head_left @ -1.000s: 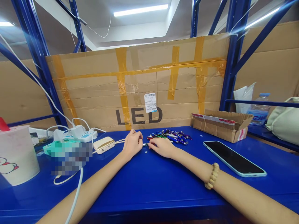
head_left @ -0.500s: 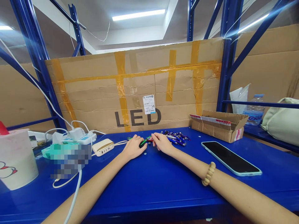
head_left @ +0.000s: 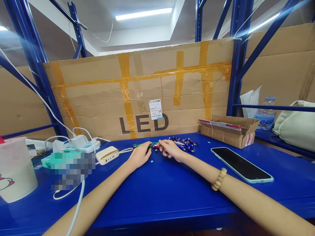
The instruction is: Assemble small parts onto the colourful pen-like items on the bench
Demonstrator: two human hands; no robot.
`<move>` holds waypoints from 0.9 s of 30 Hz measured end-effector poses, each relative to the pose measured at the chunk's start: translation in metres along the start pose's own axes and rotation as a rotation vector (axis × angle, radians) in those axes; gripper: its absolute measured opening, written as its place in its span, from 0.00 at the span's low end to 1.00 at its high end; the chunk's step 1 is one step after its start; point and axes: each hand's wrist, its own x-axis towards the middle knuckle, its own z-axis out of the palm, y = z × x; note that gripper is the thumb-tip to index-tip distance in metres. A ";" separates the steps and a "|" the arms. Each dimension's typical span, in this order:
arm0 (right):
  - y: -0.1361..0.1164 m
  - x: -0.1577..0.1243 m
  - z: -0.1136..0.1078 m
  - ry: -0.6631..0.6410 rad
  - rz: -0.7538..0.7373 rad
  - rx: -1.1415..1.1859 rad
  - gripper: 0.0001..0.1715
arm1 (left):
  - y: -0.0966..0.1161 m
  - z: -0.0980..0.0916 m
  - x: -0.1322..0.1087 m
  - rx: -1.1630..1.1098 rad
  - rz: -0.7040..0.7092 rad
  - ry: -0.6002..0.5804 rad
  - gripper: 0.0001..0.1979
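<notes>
Blue workbench [head_left: 157, 196]: green pen [head_left: 141, 145] points left between hands [head_left: 140, 155] [head_left: 172, 150].

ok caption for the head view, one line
Left hand and right hand hold a green pen beside a pile of pens on a blue bench

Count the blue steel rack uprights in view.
4: the left front upright and left rear upright, and the right front upright and right rear upright. More may be hidden behind the large taped cardboard sheet.
</notes>
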 end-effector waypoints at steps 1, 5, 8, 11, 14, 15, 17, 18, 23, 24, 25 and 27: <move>0.000 0.000 0.000 -0.009 0.004 -0.004 0.16 | 0.000 0.000 0.000 0.003 -0.008 0.000 0.12; 0.000 -0.002 0.001 -0.038 0.006 -0.026 0.16 | -0.001 0.001 0.000 0.001 -0.030 -0.015 0.13; 0.000 -0.002 0.002 -0.027 -0.010 -0.040 0.15 | -0.001 0.001 0.000 -0.002 -0.026 -0.017 0.13; 0.002 0.000 0.002 0.000 -0.038 -0.058 0.14 | 0.001 -0.001 0.000 0.024 -0.009 0.003 0.13; 0.004 0.001 0.001 0.046 -0.084 -0.070 0.14 | 0.005 -0.004 0.000 0.050 0.008 0.017 0.12; 0.005 0.002 0.001 0.068 -0.104 -0.080 0.14 | 0.006 -0.005 0.000 0.054 0.015 0.018 0.12; 0.006 0.003 0.000 0.113 -0.149 -0.112 0.16 | 0.008 -0.007 0.000 0.062 0.035 0.019 0.12; 0.006 0.003 -0.001 0.132 -0.169 -0.128 0.16 | 0.008 -0.007 0.000 0.065 0.046 0.019 0.13; 0.004 0.004 -0.002 0.144 -0.204 -0.080 0.17 | 0.007 -0.006 0.000 0.075 0.063 0.057 0.14; 0.004 0.004 -0.001 0.141 -0.203 -0.055 0.16 | 0.007 -0.006 0.000 0.075 0.063 0.064 0.14; 0.003 0.004 -0.001 0.141 -0.204 -0.034 0.15 | 0.006 -0.006 0.000 0.074 0.065 0.068 0.14; 0.003 0.004 -0.001 0.137 -0.216 -0.012 0.15 | 0.006 -0.006 0.000 0.065 0.069 0.069 0.14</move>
